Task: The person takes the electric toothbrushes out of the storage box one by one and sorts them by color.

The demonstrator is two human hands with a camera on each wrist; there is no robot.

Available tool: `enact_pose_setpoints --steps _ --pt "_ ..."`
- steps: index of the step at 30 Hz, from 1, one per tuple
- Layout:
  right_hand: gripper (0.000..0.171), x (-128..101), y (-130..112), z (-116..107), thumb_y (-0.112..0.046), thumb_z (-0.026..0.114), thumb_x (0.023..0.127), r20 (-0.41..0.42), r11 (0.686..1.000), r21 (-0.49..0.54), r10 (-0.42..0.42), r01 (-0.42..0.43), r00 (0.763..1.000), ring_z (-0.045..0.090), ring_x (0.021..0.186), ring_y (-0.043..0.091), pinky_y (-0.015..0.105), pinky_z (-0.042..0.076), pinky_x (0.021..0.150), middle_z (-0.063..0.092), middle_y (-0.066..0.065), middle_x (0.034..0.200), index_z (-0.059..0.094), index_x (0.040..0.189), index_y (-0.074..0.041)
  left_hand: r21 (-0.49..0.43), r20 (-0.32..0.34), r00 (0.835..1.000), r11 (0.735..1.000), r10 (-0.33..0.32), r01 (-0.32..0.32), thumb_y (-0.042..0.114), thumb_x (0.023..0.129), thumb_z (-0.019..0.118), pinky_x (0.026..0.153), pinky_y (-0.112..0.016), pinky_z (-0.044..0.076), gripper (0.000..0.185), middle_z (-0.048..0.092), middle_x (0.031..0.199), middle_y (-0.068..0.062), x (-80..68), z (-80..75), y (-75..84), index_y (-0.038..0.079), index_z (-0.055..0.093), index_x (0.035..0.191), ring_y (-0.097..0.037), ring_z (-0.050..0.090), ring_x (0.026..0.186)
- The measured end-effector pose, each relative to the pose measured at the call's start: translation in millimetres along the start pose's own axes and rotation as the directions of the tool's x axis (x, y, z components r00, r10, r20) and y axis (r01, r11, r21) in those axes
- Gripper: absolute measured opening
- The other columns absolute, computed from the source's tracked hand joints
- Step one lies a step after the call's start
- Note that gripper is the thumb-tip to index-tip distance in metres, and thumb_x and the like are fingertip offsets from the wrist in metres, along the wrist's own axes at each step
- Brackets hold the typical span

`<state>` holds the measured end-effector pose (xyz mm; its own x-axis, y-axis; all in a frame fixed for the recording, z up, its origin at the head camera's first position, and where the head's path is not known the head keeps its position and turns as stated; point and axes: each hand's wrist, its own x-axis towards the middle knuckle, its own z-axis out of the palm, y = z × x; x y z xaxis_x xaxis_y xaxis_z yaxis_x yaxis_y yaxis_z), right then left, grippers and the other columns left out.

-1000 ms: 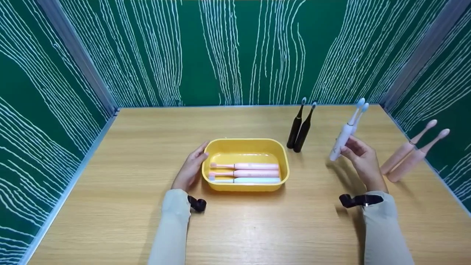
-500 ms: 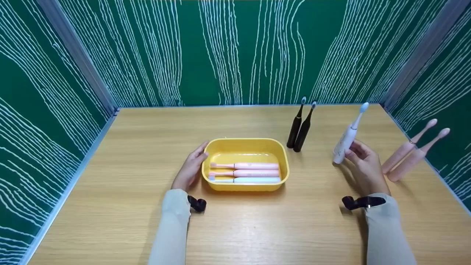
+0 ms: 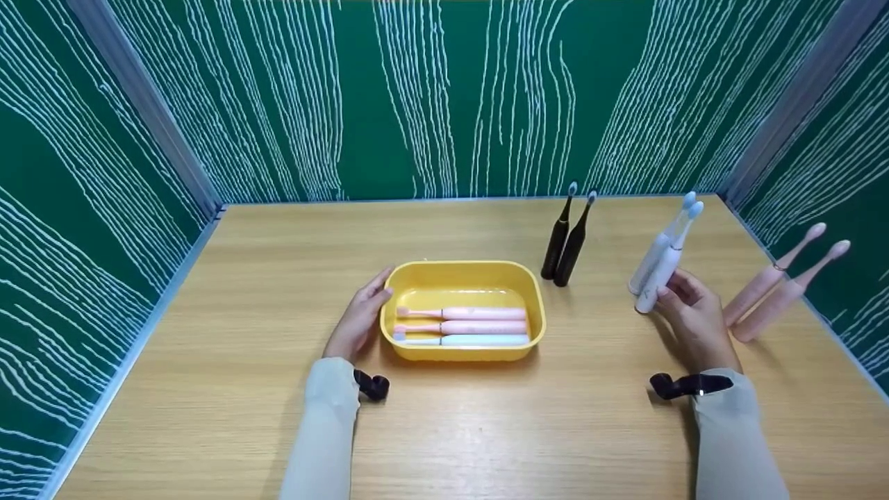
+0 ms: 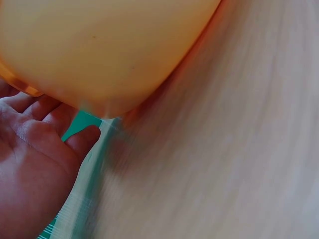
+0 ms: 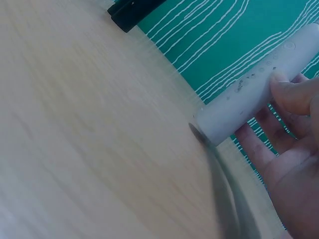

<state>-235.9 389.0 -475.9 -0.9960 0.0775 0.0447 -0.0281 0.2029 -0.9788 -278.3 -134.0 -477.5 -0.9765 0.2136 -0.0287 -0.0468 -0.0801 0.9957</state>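
My left hand [image 3: 359,314] rests against the left side of a yellow plastic basket [image 3: 464,353]. In the left wrist view its fingers [image 4: 57,114] lie along the basket's outer wall, the thumb standing apart. Inside the basket lie two pink electric toothbrushes [image 3: 484,327] and a pale blue-white one [image 3: 484,340], heads to the left. My right hand [image 3: 694,323] pinches a white electric toothbrush [image 3: 658,281] by the lower handle, slightly tilted, head up. Just behind it stands another white toothbrush [image 3: 649,262]. Whether the held brush's base touches the table cannot be told.
Two black electric toothbrushes [image 3: 573,251] stand upright between the basket and the white pair. Two pink toothbrushes [image 3: 771,305] stand right of my right hand, close to the wrist. Green walls [image 3: 479,97] with pale wavy lines border the wooden table [image 3: 229,333].
The held white toothbrush has come down and shifted right and nearer me, so the other white one now shows at its left. My left hand and the basket have stayed put.
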Motion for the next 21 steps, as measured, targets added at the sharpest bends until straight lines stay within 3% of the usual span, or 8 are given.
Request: enact_pose_setpoints --steps 4,8,14,21 --pt "0.061 -0.4 3.1 -2.8 -0.030 0.057 0.095 -0.004 0.999 0.043 -0.022 0.022 1.000 0.040 0.135 0.014 0.012 0.040 0.104 0.037 0.007 0.152 0.033 0.150 -0.017 -0.006 -0.004 1.000 1.000 0.006 -0.006 0.008 0.099 0.041 0.123 -0.037 0.011 0.053 0.021 0.160 -0.013 0.6 0.1 -0.2 0.002 0.027 0.150 -0.025 0.014 0.149" --pt "0.056 0.1 6.2 -3.4 -0.023 0.058 0.095 -0.038 0.991 0.092 -0.089 0.092 0.995 0.049 0.118 -0.001 0.006 0.044 0.093 0.052 -0.006 0.133 0.038 0.147 -0.012 -0.003 -0.003 1.000 1.000 0.010 -0.010 0.007 0.099 0.041 0.123 -0.037 0.012 0.053 0.021 0.160 -0.012 0.6 0.2 0.1 0.002 0.028 0.150 -0.025 0.014 0.149" --pt "0.053 3.7 9.4 -1.7 -0.013 0.060 0.094 -0.121 0.979 0.090 -0.172 0.183 0.978 0.055 0.104 -0.005 0.003 0.045 0.086 0.059 -0.017 0.112 0.043 0.142 0.000 0.007 0.002 1.000 1.000 0.005 -0.006 0.009 0.100 0.040 0.123 -0.037 0.012 0.053 0.020 0.160 -0.011 0.4 -0.7 -0.9 0.003 0.026 0.151 -0.025 0.013 0.149" --pt "0.055 6.2 10.3 -4.0 -0.018 0.058 0.095 -0.142 0.989 0.022 -0.140 0.145 0.980 0.052 0.105 -0.008 0.001 0.043 0.087 0.055 -0.021 0.113 0.039 0.145 -0.002 0.000 0.003 1.000 1.000 -0.001 0.001 0.009 0.101 0.040 0.123 -0.036 0.012 0.053 0.019 0.161 -0.010 0.9 -0.7 -0.5 0.004 0.026 0.151 -0.023 0.013 0.149"
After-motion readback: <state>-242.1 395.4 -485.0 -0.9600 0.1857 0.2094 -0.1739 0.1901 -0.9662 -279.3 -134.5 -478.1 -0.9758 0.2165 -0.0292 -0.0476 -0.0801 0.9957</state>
